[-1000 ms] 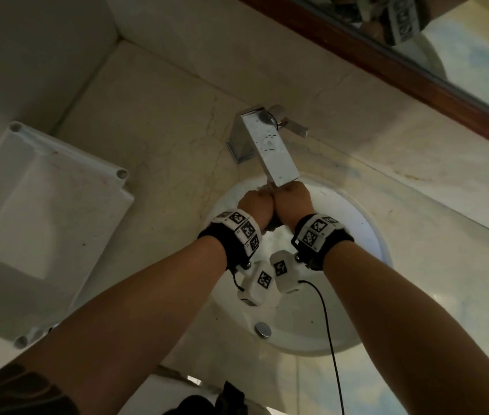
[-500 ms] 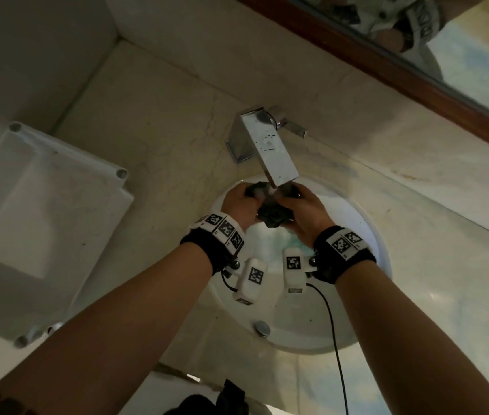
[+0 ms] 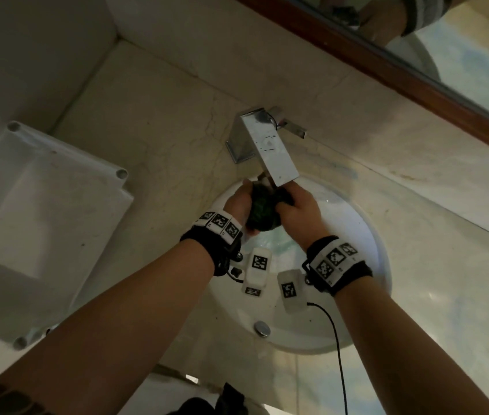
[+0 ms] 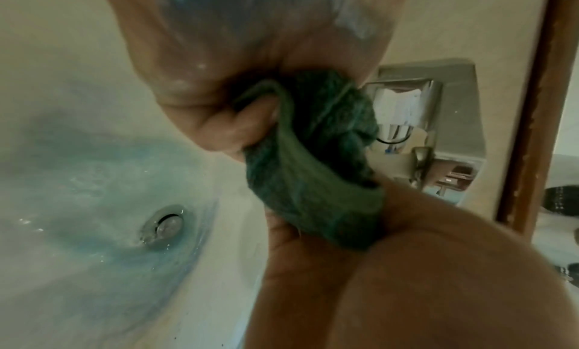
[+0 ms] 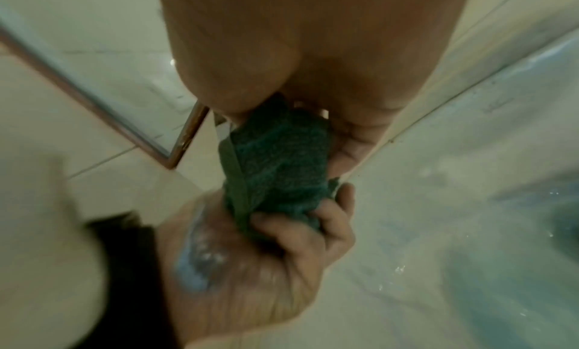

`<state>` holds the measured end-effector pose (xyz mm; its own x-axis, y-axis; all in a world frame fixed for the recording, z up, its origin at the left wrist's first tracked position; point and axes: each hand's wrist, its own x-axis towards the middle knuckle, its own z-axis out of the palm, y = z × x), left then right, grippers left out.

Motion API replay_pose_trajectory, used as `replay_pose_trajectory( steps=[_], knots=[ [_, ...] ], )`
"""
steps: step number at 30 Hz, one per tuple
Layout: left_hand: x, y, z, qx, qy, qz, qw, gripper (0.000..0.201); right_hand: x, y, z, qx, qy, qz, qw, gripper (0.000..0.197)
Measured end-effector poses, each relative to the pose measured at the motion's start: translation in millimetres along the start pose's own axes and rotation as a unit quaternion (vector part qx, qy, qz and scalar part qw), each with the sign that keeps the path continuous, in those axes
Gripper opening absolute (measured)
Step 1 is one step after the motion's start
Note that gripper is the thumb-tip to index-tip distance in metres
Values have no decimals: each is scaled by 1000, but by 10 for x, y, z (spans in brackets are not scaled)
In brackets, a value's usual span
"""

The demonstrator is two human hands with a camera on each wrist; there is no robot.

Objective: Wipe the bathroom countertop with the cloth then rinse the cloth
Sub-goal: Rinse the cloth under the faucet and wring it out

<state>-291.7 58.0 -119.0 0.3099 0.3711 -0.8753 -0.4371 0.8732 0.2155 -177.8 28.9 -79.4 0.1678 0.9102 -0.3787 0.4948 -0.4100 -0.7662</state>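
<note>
A bunched dark green terry cloth sits between both hands, over the round white ceramic basin and just under the end of the squared chrome tap spout. The left hand has its fingers curled round one end of the wad, and the right hand grips the other end, its fingertips folded into the fabric. The hands sit close together, with only a short twist of cloth showing between them.

The cloth looks soaked and limp, so it should handle as soft, light and a little slippery, folding wherever it is squeezed and not holding a shape. Gripping the whole bundle in the fists, as here, seems the sound way to hold it; pinching a corner would probably let the rest sag and drip. Bluish water pools round the metal drain plug below the fingers, and the left palm carries pale blue foam. Whether water is running from the spout cannot be told. The beige marble countertop lies beyond the knuckles, and rinsing seems well under way.
</note>
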Motion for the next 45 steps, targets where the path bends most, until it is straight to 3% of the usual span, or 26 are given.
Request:
replay_pose_trajectory(
  steps=[4,8,10,12,14,16,18,22,23,24,26,28,29,31,34,37,41,45],
  knots=[
    [78,-4,66,100,35,51,993,66,-47,52,140,14,-16,-3,1000,29],
    [87,-62,139,180,30,115,977,62,-2,71,280,-61,18,-61,996,33],
    [101,-90,188,119,27,73,990,57,42,35,266,-43,40,-62,996,35],
    [83,-51,237,107,28,41,993,52,120,41,259,-49,36,-31,998,37],
    [70,-33,238,151,65,55,985,49,201,34,259,-127,8,7,992,39],
    [82,-50,229,191,65,69,977,49,264,-11,238,-210,-18,31,977,42],
    [147,-97,196,247,62,76,964,49,318,-76,199,-226,-31,66,971,41],
    [23,-35,219,350,115,73,927,35,366,-33,205,-41,9,150,988,27],
    [39,-47,199,372,108,88,918,38,343,2,191,24,22,166,986,24],
    [41,-45,178,360,87,79,925,43,319,53,164,74,28,178,981,24],
    [-10,-23,103,276,51,47,959,48,237,151,59,80,21,175,981,23],
    [-34,18,31,225,-4,35,974,29,180,280,-64,70,34,172,982,15],
    [-44,43,2,229,-13,38,973,23,149,334,-113,96,37,178,979,21],
    [-40,71,-45,248,-17,64,967,31,96,393,-175,157,24,175,972,40],
    [18,53,-72,347,-8,159,924,32,50,302,-153,152,-53,117,980,56],
    [-31,18,-36,343,-9,213,915,35,36,147,-79,103,-103,59,988,56],
    [-79,107,-43,303,-36,194,932,44,98,99,-28,4,-35,33,999,33],
    [12,173,-160,310,-14,142,940,56,176,125,-64,11,62,82,995,17]
  ],
)
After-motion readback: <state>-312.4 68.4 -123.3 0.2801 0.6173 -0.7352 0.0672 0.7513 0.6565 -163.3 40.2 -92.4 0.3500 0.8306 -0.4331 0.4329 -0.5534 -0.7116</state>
